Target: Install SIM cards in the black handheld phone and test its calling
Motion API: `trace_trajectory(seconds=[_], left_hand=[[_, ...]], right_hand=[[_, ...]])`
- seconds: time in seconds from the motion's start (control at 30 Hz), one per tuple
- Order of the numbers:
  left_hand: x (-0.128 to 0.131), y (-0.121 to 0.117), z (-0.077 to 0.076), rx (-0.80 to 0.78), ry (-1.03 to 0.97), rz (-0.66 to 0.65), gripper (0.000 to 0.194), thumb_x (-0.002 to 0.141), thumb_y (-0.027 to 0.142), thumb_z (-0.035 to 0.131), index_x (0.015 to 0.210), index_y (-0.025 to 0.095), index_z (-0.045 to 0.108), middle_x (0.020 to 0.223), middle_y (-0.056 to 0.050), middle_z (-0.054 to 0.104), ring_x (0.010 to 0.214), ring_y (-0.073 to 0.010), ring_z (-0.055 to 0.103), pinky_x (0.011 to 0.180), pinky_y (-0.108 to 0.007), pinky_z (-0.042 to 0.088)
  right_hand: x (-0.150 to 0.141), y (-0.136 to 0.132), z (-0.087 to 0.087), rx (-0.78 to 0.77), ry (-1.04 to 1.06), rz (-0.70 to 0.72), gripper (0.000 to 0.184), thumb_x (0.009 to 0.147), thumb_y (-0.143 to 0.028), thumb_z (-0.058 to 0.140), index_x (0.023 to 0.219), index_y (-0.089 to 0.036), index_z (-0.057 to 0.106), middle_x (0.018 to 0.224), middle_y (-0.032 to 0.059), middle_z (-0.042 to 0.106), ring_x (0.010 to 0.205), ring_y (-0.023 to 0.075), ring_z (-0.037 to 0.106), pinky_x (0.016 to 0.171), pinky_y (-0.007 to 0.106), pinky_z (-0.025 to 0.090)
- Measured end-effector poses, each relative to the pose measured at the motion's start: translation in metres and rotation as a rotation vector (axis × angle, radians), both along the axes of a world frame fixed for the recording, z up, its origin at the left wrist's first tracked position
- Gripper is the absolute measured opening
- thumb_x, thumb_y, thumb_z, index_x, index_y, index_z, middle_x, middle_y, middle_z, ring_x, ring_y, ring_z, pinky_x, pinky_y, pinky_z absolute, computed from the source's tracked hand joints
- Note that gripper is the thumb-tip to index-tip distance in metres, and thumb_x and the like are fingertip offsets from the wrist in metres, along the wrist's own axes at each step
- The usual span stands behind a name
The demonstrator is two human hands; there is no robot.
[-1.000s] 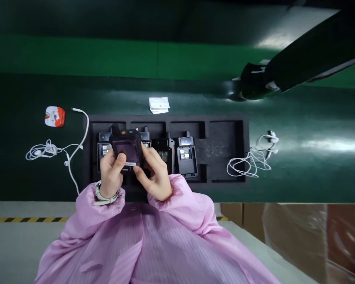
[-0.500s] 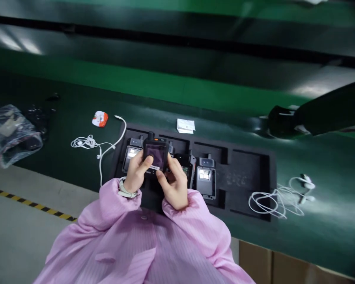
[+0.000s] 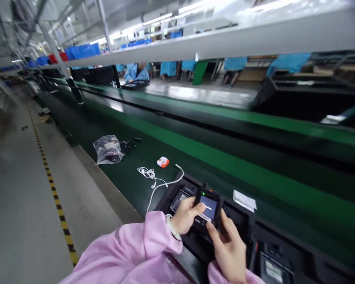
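Both my hands grip a black handheld radio (image 3: 208,209) with a stub antenna, a small green light and a lit screen showing a white bar. My left hand (image 3: 185,215) holds its left side, thumb near the screen. My right hand (image 3: 227,252) curls around its lower right corner. Beneath them lies a black foam tray (image 3: 242,225) with moulded compartments. A similar device (image 3: 180,199) sits in the tray, partly hidden by the radio and my left hand. Another device (image 3: 273,271) sits at the lower right, cut off by the frame edge.
On the green conveyor belt (image 3: 213,157) lie white earphones (image 3: 149,173), a small orange-and-white tin (image 3: 163,162), a plastic bag (image 3: 108,150) and a white paper (image 3: 244,200). People in blue (image 3: 137,73) work beyond the line. A striped floor marking (image 3: 57,205) runs left.
The view has swung up and left, showing more of the line and hall. The radio's screen now shows a bright white bar and a green light, and both hands still hold it.
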State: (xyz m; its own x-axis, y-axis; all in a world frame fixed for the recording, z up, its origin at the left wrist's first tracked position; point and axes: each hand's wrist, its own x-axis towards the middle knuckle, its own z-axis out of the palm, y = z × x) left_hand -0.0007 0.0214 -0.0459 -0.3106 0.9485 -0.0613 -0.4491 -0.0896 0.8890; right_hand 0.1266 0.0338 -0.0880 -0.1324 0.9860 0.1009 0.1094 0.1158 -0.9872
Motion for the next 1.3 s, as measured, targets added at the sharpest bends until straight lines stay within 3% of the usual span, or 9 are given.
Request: trace_trajectory(seconds=[0.07, 0.23, 0.43, 0.53, 0.67, 0.83, 0.97, 1.13, 1.3], left_hand=[[0.001, -0.004, 0.002, 0.02, -0.022, 0.02, 0.066, 0.058, 0.074, 0.086, 0.08, 0.013, 0.076, 0.073, -0.007, 0.069, 0.071, -0.0208, 0.061, 0.077, -0.038, 0.045], [-0.001, -0.006, 0.01, 0.048, -0.061, 0.032, 0.066, 0.052, 0.071, 0.091, 0.078, 0.012, 0.075, 0.071, -0.006, 0.067, 0.07, -0.0194, 0.059, 0.076, -0.036, 0.043], [-0.003, 0.013, 0.025, 0.069, -0.109, 0.029, 0.067, 0.05, 0.07, 0.093, 0.078, 0.012, 0.073, 0.07, -0.004, 0.066, 0.068, -0.0168, 0.057, 0.075, -0.034, 0.042], [-0.004, 0.026, 0.032, 0.073, -0.11, 0.033, 0.069, 0.047, 0.071, 0.093, 0.076, 0.012, 0.072, 0.068, -0.004, 0.065, 0.067, -0.0174, 0.058, 0.074, -0.034, 0.042], [-0.007, 0.037, 0.037, 0.056, -0.074, 0.045, 0.07, 0.045, 0.072, 0.092, 0.073, 0.012, 0.071, 0.065, -0.004, 0.065, 0.063, -0.0166, 0.058, 0.07, -0.034, 0.043], [-0.009, 0.035, 0.035, -0.022, -0.014, 0.023, 0.063, 0.05, 0.065, 0.094, 0.074, 0.011, 0.071, 0.065, -0.004, 0.068, 0.059, -0.0149, 0.059, 0.065, -0.032, 0.044], [-0.012, 0.038, 0.032, -0.093, 0.034, -0.035, 0.054, 0.056, 0.057, 0.095, 0.078, 0.012, 0.074, 0.07, -0.003, 0.072, 0.062, -0.0136, 0.062, 0.063, -0.027, 0.046], [-0.012, 0.049, 0.026, -0.128, 0.078, -0.103, 0.047, 0.067, 0.052, 0.092, 0.09, 0.014, 0.075, 0.08, -0.003, 0.076, 0.072, -0.0169, 0.069, 0.068, -0.027, 0.051], [-0.011, 0.048, 0.021, -0.124, 0.187, -0.109, 0.039, 0.077, 0.05, 0.084, 0.091, 0.016, 0.074, 0.088, -0.006, 0.078, 0.081, -0.0218, 0.073, 0.071, -0.031, 0.055]], right_hand=[[-0.001, 0.0, 0.003, 0.014, 0.015, 0.02, 0.082, 0.073, -0.065, 0.074, 0.139, -0.017, 0.066, 0.117, 0.0114, 0.067, 0.098, 0.0246, 0.065, 0.071, 0.031, 0.058], [-0.004, 0.001, 0.021, 0.038, -0.003, 0.032, 0.086, 0.071, -0.067, 0.073, 0.14, -0.016, 0.065, 0.11, 0.0104, 0.069, 0.084, 0.0216, 0.063, 0.06, 0.03, 0.053], [-0.002, 0.026, 0.047, 0.075, -0.032, 0.123, 0.087, 0.071, -0.067, 0.071, 0.14, -0.014, 0.065, 0.113, 0.0128, 0.072, 0.102, 0.0282, 0.07, 0.087, 0.04, 0.062], [0.006, 0.045, 0.054, 0.099, -0.04, 0.282, 0.089, 0.072, -0.063, 0.077, 0.149, -0.021, 0.058, 0.133, 0.0138, 0.069, 0.117, 0.0308, 0.07, 0.099, 0.043, 0.062], [0.014, 0.063, 0.05, 0.004, 0.066, 0.494, 0.108, 0.069, -0.053, 0.087, 0.162, -0.03, 0.036, 0.161, 0.0149, 0.049, 0.138, 0.0325, 0.062, 0.1, 0.04, 0.064], [0.011, 0.054, 0.036, -0.06, 0.164, 0.475, 0.106, 0.074, -0.047, 0.086, 0.163, -0.028, 0.032, 0.162, 0.0172, 0.045, 0.139, 0.0329, 0.06, 0.101, 0.046, 0.064], [0.005, 0.043, 0.034, -0.168, 0.311, 0.448, 0.115, 0.07, -0.034, 0.088, 0.166, -0.029, 0.024, 0.145, 0.0157, 0.056, 0.127, 0.0277, 0.066, 0.096, 0.044, 0.065], [0.005, 0.046, 0.036, -0.22, 0.368, 0.409, 0.112, 0.07, -0.016, 0.079, 0.165, -0.035, 0.023, 0.137, 0.0085, 0.053, 0.119, 0.0185, 0.065, 0.09, 0.032, 0.065], [0.012, 0.045, 0.042, -0.183, 0.383, 0.421, 0.1, 0.076, -0.022, 0.078, 0.162, -0.034, 0.028, 0.127, 0.0052, 0.056, 0.108, 0.0143, 0.065, 0.085, 0.027, 0.063]])
